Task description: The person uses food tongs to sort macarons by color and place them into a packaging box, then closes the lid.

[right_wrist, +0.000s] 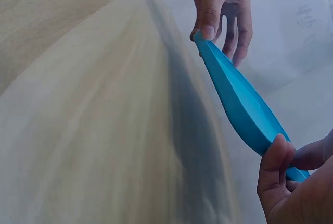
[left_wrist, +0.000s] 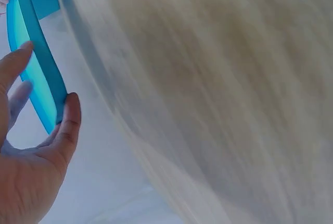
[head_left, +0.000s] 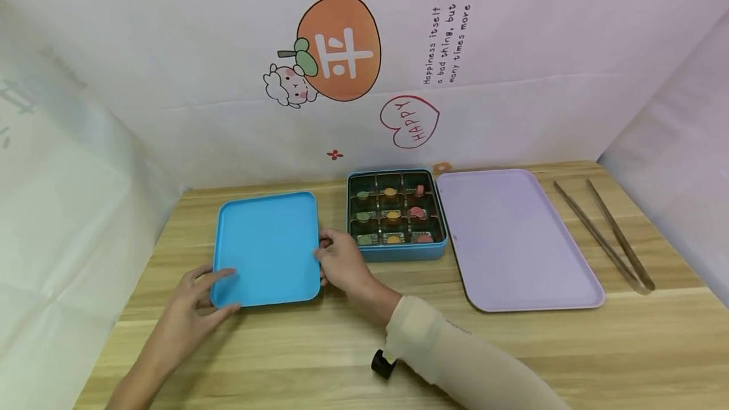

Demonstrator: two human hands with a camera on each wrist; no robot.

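A flat blue lid (head_left: 267, 248) is held between both hands over the left part of the wooden table. My left hand (head_left: 224, 293) pinches its near left corner, thumb on top and fingers under the edge. My right hand (head_left: 326, 262) grips the middle of its right edge. The left wrist view shows the lid (left_wrist: 39, 62) edge-on between the thumb and fingers of my left hand (left_wrist: 44, 104). In the right wrist view the lid (right_wrist: 239, 104) runs tilted from my right hand (right_wrist: 289, 166) to my left hand (right_wrist: 221, 26), with a shadow on the table beneath.
Just right of the lid stands an open blue tin (head_left: 398, 252) with compartments holding small coloured pieces. Beside that lies a lilac tray (head_left: 512, 239), and metal tongs (head_left: 609, 236) lie at the far right. A white printed backdrop closes in the back and sides.
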